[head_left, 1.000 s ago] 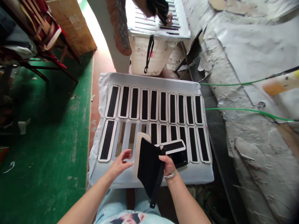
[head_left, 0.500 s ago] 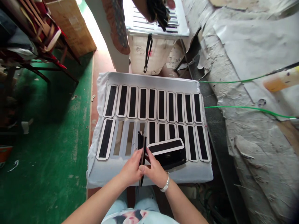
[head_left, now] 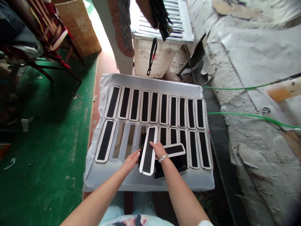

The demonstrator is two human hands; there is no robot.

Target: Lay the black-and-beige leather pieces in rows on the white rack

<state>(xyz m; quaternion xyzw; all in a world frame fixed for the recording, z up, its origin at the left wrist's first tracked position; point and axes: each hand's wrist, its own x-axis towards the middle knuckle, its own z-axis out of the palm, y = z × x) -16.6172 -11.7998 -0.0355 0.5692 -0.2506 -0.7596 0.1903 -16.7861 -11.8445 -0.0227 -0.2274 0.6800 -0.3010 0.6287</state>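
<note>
My right hand [head_left: 159, 150], with a silver bracelet at its wrist, grips the right edge of a white-framed black strip [head_left: 148, 153], thumb on its face. Fingers of my left hand [head_left: 131, 161] touch a dark piece at that strip's left side; its exact shape is hidden. To the right, another white-framed strip [head_left: 174, 150] lies slantwise on a black piece [head_left: 171, 166]. Two rows of similar strips [head_left: 135, 104] lie on the cloth-covered table [head_left: 113, 179]. Bare slots [head_left: 130, 142] show in the front row beside a single strip [head_left: 105, 141] at the left.
Beyond the table, a person's hand and arm [head_left: 145, 11] hold dark strips above a second board [head_left: 185, 33] on a whitish bin [head_left: 145, 56]. Chairs [head_left: 50, 31] stand at the left on a green floor. Green cords [head_left: 237, 88] run across the right side.
The strip between my hands has turned from edge-on to face-up. My left hand has shifted left, and my right hand has moved up and right. The camera view has shifted slightly.
</note>
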